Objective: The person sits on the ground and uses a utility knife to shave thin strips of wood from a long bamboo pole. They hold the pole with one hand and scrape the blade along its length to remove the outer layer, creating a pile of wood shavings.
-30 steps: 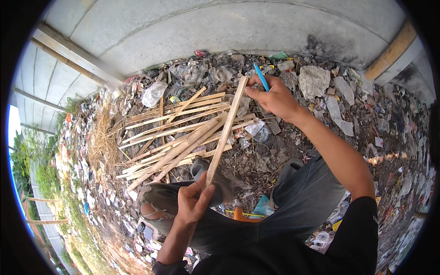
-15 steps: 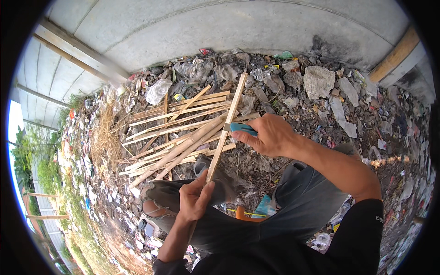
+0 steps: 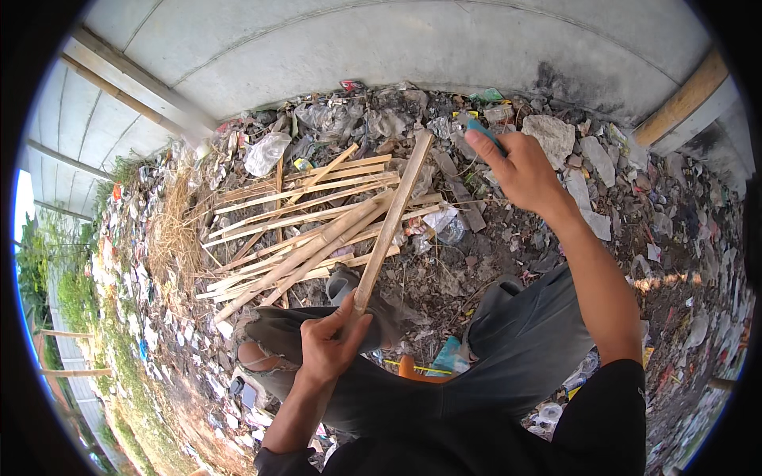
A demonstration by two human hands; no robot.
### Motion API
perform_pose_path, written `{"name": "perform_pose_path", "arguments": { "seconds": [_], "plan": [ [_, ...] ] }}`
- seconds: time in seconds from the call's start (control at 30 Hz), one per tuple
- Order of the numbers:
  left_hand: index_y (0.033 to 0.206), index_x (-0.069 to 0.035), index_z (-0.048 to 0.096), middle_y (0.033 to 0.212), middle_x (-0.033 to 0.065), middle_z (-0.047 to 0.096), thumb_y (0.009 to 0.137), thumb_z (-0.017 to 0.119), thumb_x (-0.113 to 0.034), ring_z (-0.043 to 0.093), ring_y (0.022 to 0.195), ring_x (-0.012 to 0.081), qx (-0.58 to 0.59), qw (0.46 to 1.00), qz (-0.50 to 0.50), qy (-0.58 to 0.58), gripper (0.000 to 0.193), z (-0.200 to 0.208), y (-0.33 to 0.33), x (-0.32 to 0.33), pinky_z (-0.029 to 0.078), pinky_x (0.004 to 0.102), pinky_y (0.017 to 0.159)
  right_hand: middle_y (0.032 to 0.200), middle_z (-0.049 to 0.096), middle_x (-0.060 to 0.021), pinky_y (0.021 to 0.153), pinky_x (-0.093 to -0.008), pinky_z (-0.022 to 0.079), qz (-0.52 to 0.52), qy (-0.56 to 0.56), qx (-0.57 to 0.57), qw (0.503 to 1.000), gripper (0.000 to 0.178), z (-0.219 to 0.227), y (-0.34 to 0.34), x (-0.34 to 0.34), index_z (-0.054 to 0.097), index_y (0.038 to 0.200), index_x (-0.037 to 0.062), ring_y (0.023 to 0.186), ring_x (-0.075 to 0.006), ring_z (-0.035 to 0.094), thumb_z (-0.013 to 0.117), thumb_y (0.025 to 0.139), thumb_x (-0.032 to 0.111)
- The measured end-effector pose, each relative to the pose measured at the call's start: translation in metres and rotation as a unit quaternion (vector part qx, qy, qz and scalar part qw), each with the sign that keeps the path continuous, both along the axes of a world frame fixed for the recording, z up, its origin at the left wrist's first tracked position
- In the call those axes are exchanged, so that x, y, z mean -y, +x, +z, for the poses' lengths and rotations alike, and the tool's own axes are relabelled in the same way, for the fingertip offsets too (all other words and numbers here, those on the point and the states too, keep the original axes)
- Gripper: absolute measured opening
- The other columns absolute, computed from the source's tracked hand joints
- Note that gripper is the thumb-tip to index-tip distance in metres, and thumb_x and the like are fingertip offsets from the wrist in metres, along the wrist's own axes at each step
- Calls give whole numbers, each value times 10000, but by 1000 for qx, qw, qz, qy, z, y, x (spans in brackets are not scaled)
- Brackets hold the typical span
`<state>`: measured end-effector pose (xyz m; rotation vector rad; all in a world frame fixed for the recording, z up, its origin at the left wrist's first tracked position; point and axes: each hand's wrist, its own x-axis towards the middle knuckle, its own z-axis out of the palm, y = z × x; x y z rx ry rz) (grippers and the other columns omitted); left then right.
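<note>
The left hand is closed around the near end of a long, flat, pale brown strip of split bamboo or wood, with the thumb laid along it. This strip slants upward and away, crossing in front of the right ends of a loose pile of pale yellow-brown strips; whether it touches them, I cannot tell. The right hand grasps a slim cutting tool with a blue handle. Half a second ago, the blade was against the middle of the strip; now the tool has moved up and to the right, beside the far end and apart from it. The strip also shows a broader face now, so it seems slightly rotated. In my judgement, no cutting happens at this instant, and the work looks between two strokes.
</note>
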<state>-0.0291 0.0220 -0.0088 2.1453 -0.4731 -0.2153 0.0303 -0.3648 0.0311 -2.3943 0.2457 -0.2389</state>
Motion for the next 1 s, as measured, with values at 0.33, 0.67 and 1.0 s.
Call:
{"name": "perform_pose_path", "arguments": {
  "seconds": [0.33, 0.67, 1.0],
  "plan": [
    [1270, 28, 682, 592, 130, 633, 825, 811, -57, 652, 489, 170, 105, 993, -28, 54, 472, -2, 1, -2, 489, 269, 507, 431, 437, -128, 464, -473, 422, 111, -69, -63, 989, 839, -45, 6, -51, 559, 540, 0, 415, -300, 520, 448, 999, 694],
    [1248, 110, 661, 621, 1, 589, 867, 768, -13, 527, 619, 3, 22, 1000, -11, 14, 414, 16, -4, -13, 439, 201, 569, 444, 357, -26, 491, -400, 336, -69, 25, -11, 997, 858, -35, 27, 21, 445, 491, 40, 452, -161, 406, 414, 990, 738],
    [1393, 82, 547, 610, -50, 491, 1031, 617, -249, 422, 493, 22, -200, 968, -34, -145, 495, 11, 0, -16, 336, 184, 483, 452, 465, -70, 504, -421, 385, 82, 123, 21, 989, 812, -25, 6, -40, 566, 559, 21, 460, -212, 503, 463, 986, 704]
  ]
}}
